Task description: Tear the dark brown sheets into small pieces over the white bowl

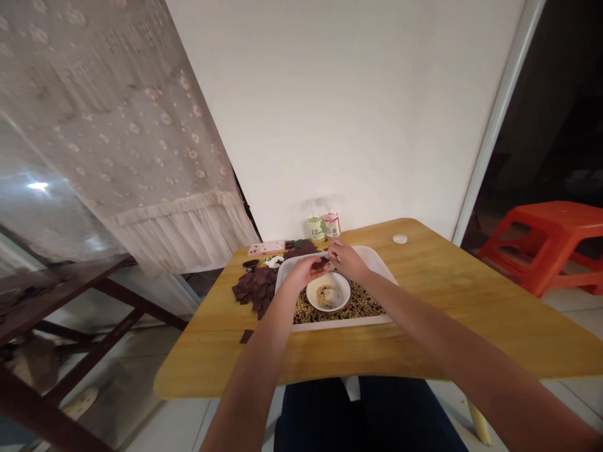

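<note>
Both hands are over a white tray (pixel 377 259) on a wooden table. My left hand (pixel 305 272) is above the tray's left side, with its fingers curled around something dark too small to name. My right hand (pixel 346 258) is close beside it, thumb and fingertips pinched together; what they hold, if anything, cannot be made out. Just below the hands, a white bowl with a dark rim (pixel 346 295) rests among many small yellow and dark beads (pixel 362 307) spread over the tray. Some pale yellow beads (pixel 325 295) lie inside the bowl.
Left of the tray lies a pile of dark brown square pieces (pixel 254 289), with one loose square (pixel 245 336) nearer me. Behind stand a green-labelled bottle (pixel 316 230), a red-and-white container (pixel 331 225) and a pink phone (pixel 266 248). A white lid (pixel 400 239) lies right; an orange stool (pixel 556 238) stands beyond.
</note>
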Motion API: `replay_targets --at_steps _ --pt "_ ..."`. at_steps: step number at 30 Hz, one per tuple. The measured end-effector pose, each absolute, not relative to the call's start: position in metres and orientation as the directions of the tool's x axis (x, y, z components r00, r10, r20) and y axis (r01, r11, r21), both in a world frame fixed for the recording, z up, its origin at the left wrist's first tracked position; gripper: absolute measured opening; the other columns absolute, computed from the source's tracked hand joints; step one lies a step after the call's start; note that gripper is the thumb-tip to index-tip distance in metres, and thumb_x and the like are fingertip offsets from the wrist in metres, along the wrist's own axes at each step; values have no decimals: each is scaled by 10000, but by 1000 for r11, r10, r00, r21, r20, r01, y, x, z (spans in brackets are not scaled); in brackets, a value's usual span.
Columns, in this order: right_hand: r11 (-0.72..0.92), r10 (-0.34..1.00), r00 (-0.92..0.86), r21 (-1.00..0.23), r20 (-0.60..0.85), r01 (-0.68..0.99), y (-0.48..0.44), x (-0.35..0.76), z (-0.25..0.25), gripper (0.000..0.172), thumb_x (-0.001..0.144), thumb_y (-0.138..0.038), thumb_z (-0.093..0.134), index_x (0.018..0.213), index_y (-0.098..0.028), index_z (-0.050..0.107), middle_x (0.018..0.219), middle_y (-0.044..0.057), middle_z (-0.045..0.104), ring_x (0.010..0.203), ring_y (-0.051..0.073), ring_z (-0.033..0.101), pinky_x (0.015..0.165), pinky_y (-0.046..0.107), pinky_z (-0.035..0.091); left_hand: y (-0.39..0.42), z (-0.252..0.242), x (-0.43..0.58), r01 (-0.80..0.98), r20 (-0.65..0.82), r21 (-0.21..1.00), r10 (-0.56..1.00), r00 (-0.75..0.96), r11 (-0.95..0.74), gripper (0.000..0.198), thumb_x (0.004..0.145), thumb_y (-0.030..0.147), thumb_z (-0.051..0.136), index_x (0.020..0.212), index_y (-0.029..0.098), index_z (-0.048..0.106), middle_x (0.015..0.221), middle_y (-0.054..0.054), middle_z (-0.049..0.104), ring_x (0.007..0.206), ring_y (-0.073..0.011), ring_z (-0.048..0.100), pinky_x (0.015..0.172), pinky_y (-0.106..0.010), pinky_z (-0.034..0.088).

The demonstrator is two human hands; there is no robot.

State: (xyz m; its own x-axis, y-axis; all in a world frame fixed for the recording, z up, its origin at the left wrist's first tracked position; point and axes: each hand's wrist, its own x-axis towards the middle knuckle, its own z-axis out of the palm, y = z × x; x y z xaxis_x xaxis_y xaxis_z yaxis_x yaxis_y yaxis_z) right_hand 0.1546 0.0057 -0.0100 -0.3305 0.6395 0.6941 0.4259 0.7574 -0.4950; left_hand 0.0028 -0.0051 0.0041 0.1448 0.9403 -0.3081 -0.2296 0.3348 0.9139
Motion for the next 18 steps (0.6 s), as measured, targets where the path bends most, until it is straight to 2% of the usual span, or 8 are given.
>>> replay_targets --at_steps 4,9,14,18 --pt "719 665 -244 -518 705 463 8 156 -9 215 744 -119 422 596 -201 290 687 -2 370 625 131 395 582 243 321 -6 6 3 -219 -318 913 936 149 345 124 757 63 484 683 99 578 627 -81 645 556 -122 618 668 -253 527" --pt "767 630 -345 -487 696 417 6 154 -10 210 746 -108 417 601 -201 297 700 -1 380 624 127 397 577 239 319 -5 4 2 -228 -287 920 945 156 317 91 741 73 517 703 109 592 635 -69 646 583 -125 620 698 -261 524" --pt "721 664 -248 -517 705 460 8 157 -10 223 738 -111 433 590 -203 293 684 0 379 634 135 394 589 246 322 -2 0 1 -198 -310 921 939 150 336 115 758 87 486 734 111 596 644 -75 653 640 -141 637 759 -281 512" --pt "753 639 -306 -492 706 436 7 155 -10 209 739 -103 424 592 -199 310 695 0 390 631 128 394 587 239 318 -1 0 2 -208 -310 919 939 146 336 119 744 78 483 758 104 598 634 -70 653 607 -136 633 746 -285 518"
